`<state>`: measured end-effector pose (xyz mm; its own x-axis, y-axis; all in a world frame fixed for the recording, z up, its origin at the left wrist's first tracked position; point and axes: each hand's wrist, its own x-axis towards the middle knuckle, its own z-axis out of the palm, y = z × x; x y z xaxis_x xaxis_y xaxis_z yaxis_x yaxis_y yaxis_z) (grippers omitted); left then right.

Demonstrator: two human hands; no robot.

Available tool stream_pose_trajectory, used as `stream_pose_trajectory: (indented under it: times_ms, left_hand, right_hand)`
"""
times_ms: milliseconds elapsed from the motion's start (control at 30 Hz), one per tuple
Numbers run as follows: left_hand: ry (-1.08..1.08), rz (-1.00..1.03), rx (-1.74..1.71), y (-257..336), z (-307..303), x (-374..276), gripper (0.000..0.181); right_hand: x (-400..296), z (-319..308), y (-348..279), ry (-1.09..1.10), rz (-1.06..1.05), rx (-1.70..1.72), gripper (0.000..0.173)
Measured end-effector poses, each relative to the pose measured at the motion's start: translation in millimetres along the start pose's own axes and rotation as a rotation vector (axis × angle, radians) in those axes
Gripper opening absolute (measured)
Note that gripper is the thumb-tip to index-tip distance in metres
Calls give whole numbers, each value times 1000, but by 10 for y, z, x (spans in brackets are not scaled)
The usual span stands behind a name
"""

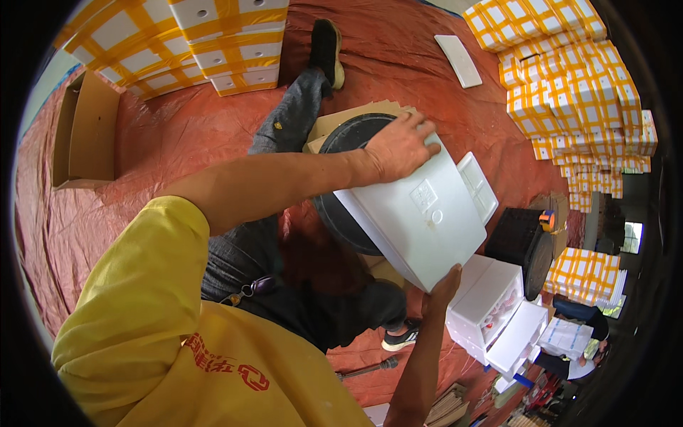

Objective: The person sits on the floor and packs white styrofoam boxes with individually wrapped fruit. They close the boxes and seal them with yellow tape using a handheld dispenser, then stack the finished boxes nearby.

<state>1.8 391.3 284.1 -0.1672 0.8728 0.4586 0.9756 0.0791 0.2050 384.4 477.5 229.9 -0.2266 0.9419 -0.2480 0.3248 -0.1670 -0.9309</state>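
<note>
A white polystyrene foam box (427,213) is tilted in front of me, with a moulded mark on the face towards me. My left hand (403,147) grips its upper edge, fingers spread over the rim. At the lower corner, my right hand (444,285) holds the box from beneath. Behind the box is a round black plastic surface (341,141), partly hidden. Flat cardboard (347,120) lies under that round surface. Just past the box lies a white foam lid (480,187).
Taped foam boxes are stacked at upper left (235,48) and right (576,96). An open cardboard box (88,133) stands on the red tarpaulin (160,144). Right of me are a black crate (512,235) and foam boxes with wrapped contents (485,299). Another person (581,368) is farther off.
</note>
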Motion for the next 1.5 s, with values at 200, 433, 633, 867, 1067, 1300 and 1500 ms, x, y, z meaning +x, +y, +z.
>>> stream_pose_trajectory:
  times_ms: [200, 433, 633, 867, 1067, 1300, 1500]
  left_hand:
    - [-322, 218, -145, 359, -283, -610, 94]
    - [-302, 308, -108, 355, -177, -704, 101]
    - [-243, 263, -150, 412, -151, -702, 106]
    - [-19, 64, -164, 613, -213, -1079, 72]
    - [342, -756, -318, -303, -587, -3052, 26]
    - [-340, -1356, -108, -513, -159, -5102, 46]
    - [-114, -1389, -133, -394, 93, -5238, 42]
  right_hand:
    - [-235, 162, -39, 62, -37, -36, 64]
    - [-278, 115, -118, 40, -53, -101, 65]
    - [21, 796, -1038, -161, -968, -952, 59]
    - [106, 1694, -1081, -429, -1240, -780, 62]
    - [254, 1538, -1042, -384, -1110, -1087, 62]
    - [349, 1495, -1005, -396, -1130, -1072, 60]
    - [381, 1460, -994, -379, -1171, -1072, 63]
